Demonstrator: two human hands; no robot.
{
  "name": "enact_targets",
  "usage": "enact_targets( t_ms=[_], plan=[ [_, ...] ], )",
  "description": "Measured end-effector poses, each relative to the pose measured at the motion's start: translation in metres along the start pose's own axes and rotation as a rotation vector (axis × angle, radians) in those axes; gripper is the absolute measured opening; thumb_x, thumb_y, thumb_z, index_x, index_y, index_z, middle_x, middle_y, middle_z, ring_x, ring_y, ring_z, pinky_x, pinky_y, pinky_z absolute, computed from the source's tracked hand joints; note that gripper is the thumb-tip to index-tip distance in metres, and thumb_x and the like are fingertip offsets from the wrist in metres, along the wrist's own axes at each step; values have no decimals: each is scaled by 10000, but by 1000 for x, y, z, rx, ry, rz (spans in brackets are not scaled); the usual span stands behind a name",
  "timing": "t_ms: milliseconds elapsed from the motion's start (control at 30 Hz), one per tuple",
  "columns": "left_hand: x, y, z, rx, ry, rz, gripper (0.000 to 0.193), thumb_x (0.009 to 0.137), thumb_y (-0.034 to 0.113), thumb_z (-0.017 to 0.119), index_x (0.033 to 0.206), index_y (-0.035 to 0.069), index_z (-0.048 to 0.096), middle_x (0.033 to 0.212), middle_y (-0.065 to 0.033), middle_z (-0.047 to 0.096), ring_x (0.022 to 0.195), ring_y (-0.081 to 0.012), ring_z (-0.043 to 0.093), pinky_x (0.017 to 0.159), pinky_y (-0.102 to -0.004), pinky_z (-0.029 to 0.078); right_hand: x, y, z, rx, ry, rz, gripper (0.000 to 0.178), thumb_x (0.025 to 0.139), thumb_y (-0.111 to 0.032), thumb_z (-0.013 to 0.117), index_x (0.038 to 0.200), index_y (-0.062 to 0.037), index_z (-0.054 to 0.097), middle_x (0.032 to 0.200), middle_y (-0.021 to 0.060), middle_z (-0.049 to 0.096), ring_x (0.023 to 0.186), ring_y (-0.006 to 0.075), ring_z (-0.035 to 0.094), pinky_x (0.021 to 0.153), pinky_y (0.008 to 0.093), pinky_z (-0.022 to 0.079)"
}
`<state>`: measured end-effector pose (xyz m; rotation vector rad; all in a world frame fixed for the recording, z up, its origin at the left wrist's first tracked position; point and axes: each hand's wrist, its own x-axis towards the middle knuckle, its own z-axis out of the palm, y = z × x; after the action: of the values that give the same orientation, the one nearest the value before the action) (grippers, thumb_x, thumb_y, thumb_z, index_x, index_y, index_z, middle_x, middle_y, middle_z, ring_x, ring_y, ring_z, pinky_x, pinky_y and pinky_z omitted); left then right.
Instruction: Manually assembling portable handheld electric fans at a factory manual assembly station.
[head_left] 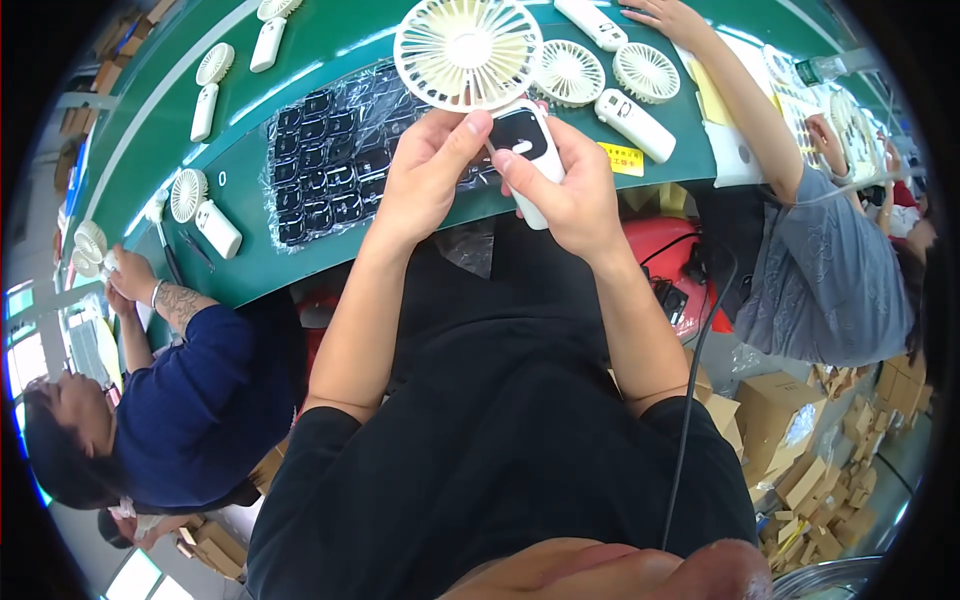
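A cream handheld fan [469,45] is in front of me over the green bench, its round slatted head pointing away and its white handle toward me. My left hand [437,165] is closed at the joint below the head, thumb pressed near the handle's top. With my right hand [570,190] I grip the white handle, thumb lying on its black panel. The fingers behind the handle are hidden. Rows of small black parts [320,165] lie under clear plastic film beneath and left of my hands.
More fans [645,72] and a white fan handle [635,125] lie to the right, by a yellow card [622,158]. Leftward are another fan [188,195] and tweezers [196,250]. Co-workers sit on both sides; one's forearm [745,100] reaches onto the bench. Cartons [775,420] stand behind.
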<state>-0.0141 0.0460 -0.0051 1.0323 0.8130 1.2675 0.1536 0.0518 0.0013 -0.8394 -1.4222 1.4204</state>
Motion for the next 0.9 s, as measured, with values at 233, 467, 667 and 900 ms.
enact_targets(
  t_ms=[233, 467, 667, 900],
  plan=[
    [-5, 18, -9, 86, -38, 57, 387, 1056, 250, 513, 1308, -39, 563, 1118, -160, 712, 1023, -225, 690, 943, -346, 529, 30, -9, -44, -249, 137, 87, 249, 932, -205, 716, 1083, -14, 663, 796, 21, 670, 628, 68, 604, 540, 210, 464],
    [-28, 29, -52, 172, 16, 53, 338, 1053, 232, 518, 1246, -29, 616, 1114, -170, 721, 1001, -202, 696, 909, -321, 537, 80, -14, -168, -1028, 470, -41, 429, 874, -367, 759, 1057, 16, 696, 897, 155, 724, 825, 186, 688, 759, 319, 520],
    [-38, 34, -68, 182, 72, 72, 307, 1046, 215, 537, 1206, -25, 642, 1081, -154, 730, 982, -184, 699, 896, -308, 541, 150, 3, -269, -1374, 474, 302, 537, 906, -466, 681, 1103, 33, 704, 935, 199, 723, 898, 296, 702, 839, 398, 529],
    [-54, 43, -77, 272, 164, 123, 295, 1040, 177, 518, 1200, -42, 633, 1073, -177, 724, 964, -213, 701, 892, -322, 542, 177, 24, -212, -1698, 310, -296, 615, 900, -451, 660, 1272, 38, 623, 1173, 289, 668, 1093, 392, 656, 973, 445, 489]
  ],
)
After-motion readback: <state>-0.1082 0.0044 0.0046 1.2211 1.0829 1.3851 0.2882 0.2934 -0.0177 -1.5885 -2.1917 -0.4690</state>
